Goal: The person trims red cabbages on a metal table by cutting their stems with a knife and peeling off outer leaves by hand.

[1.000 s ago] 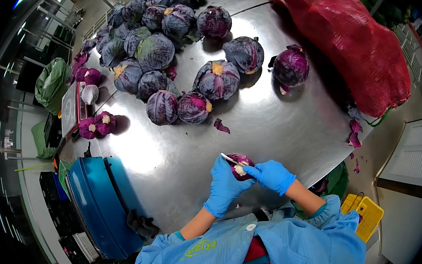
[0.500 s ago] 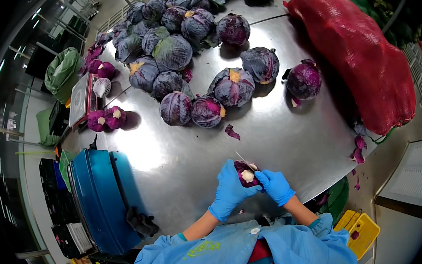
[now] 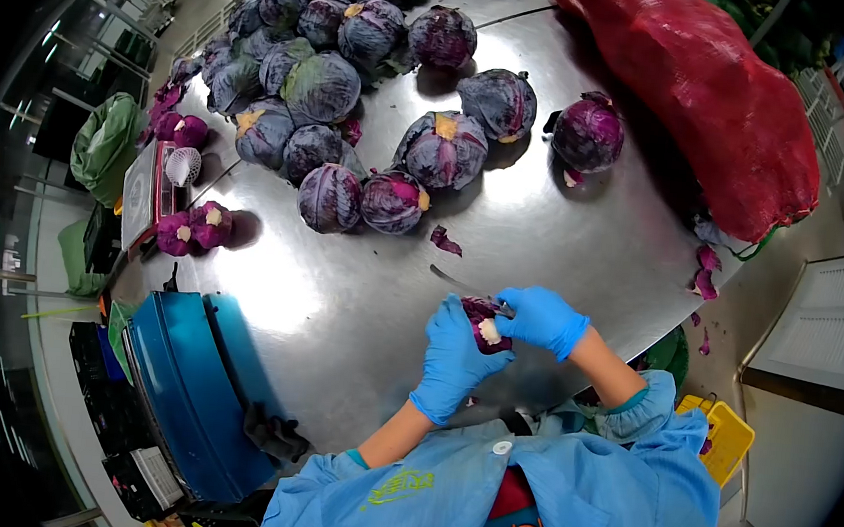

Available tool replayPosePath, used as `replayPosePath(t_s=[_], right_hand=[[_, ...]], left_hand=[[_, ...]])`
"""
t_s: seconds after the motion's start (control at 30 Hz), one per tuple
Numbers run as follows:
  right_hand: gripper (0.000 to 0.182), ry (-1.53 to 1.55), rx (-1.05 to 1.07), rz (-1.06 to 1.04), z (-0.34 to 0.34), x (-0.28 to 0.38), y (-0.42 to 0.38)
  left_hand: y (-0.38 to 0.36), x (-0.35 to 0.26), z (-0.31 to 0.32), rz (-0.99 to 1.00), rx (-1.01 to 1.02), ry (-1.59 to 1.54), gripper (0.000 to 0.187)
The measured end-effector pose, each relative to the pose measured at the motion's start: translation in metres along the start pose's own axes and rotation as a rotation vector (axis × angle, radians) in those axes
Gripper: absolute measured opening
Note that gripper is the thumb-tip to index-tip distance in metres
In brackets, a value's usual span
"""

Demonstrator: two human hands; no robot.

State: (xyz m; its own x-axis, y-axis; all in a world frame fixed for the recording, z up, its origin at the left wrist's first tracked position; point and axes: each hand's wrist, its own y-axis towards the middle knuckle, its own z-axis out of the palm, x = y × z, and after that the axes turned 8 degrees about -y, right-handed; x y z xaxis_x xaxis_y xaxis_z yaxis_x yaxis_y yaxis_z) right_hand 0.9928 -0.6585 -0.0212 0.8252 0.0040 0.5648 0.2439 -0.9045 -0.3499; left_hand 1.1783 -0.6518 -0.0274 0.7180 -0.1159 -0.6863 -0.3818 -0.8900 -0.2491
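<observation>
My L hand point(image 3: 456, 355) is closed round the sm. red cabbage point(image 3: 478, 313), over the steel table point(image 3: 364, 349); my R hand point(image 3: 543, 320) grips a thin knife point(image 3: 454, 279) across it. Prob. firm, fairly light, bit slick w/ tearable outer leaves; best cupped round its sides, clear of blade & pale stem point(image 3: 489, 331).

The tabletop point(image 3: 339, 291) is glossy metal, the sack point(image 3: 698, 97) shiny plastic mesh, and the blurred knife point(image 3: 450, 279) seems smooth metal.

There is one knife point(image 3: 458, 284), one red sack point(image 3: 692, 101), one yellow basket point(image 3: 725, 443) — and cabbages point(image 3: 442, 150) too heaped to count.
</observation>
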Motion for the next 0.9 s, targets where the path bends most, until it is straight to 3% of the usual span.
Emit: replayPosePath(t_s=[0.2, 0.6, 0.7, 0.73, 0.8, 0.83, 0.87, 0.9], right_hand=[[0.030, 0.006, -0.131, 0.007, 0.011, 0.002, -0.005], [0.022, 0.742, -0.434, 0.262, 0.049, 0.003, -0.019], [0.022, 1.033, -0.345, 0.461, 0.042, -0.009, -0.021], [0.019, 0.979, -0.315, 0.494, 0.050, -0.029, -0.021], [0.019, 1.111, -0.443, 0.632, 0.060, -0.060, -0.034], [0.020, 0.934, -0.572, 0.662, 0.071, -0.089, -0.045], [0.027, 0.836, -0.507, 0.730, 0.052, -0.095, -0.063], [0.041, 0.568, -0.674, 0.618, 0.073, -0.133, -0.080]], left_hand=[[-0.005, 0.005, -0.007, 0.057, 0.046, -0.040, 0.120], [-0.009, 0.022, -0.007, 0.236, -0.033, -0.018, 0.114], [-0.009, 0.038, -0.009, 0.281, -0.018, -0.211, 0.115], [-0.011, 0.040, -0.011, 0.293, -0.041, -0.202, 0.115], [-0.019, 0.046, -0.018, 0.311, -0.100, -0.176, 0.115], [-0.019, 0.051, -0.018, 0.220, -0.089, -0.345, 0.114], [-0.017, 0.058, -0.014, 0.129, -0.079, -0.513, 0.114], [-0.016, 0.062, -0.012, 0.039, -0.068, -0.683, 0.114]])
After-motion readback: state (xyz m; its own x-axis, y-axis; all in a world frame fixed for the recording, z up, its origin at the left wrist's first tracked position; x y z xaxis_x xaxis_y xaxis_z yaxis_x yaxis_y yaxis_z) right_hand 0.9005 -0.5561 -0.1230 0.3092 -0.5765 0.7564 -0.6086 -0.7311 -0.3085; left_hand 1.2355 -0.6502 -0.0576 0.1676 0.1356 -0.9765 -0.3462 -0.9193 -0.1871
